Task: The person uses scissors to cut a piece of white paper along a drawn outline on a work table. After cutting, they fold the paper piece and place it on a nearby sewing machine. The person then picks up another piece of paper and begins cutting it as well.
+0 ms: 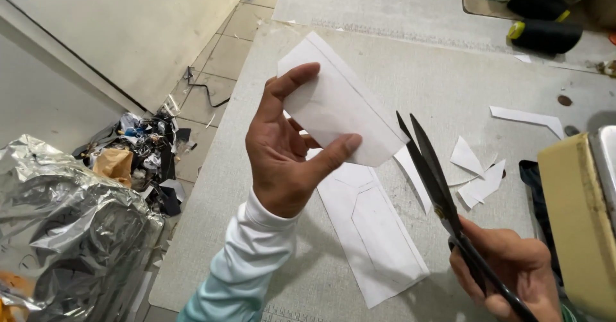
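Scissors are in my right hand. The fingers of that hand are wrapped tight around the dark handles, near the right side. The two long dark blades stand a little apart and point far and left. Their tips are just beside the near right edge of a white paper piece.

I hold that paper piece up in the air with my left hand. My thumb presses on its near edge and my pointer finger curls over its far left edge. The paper has a thin line drawn close to its edge. My left arm wears a pale sleeve.

Under my hands lies the grey tabletop. On it, near me, lies a long white pattern sheet with lines drawn on it. To the right of the blades lie small white paper scraps. A longer bent white strip lies farther off on the right.

At the far right I see two dark spools of thread lying on the tabletop. At the near right edge is a yellowish boxy thing; I cannot tell what it is.

Off the tabletop on the left, shiny silver foil is crumpled in a heap. Beyond it, a messy pile of scraps sits on the tiled floor.
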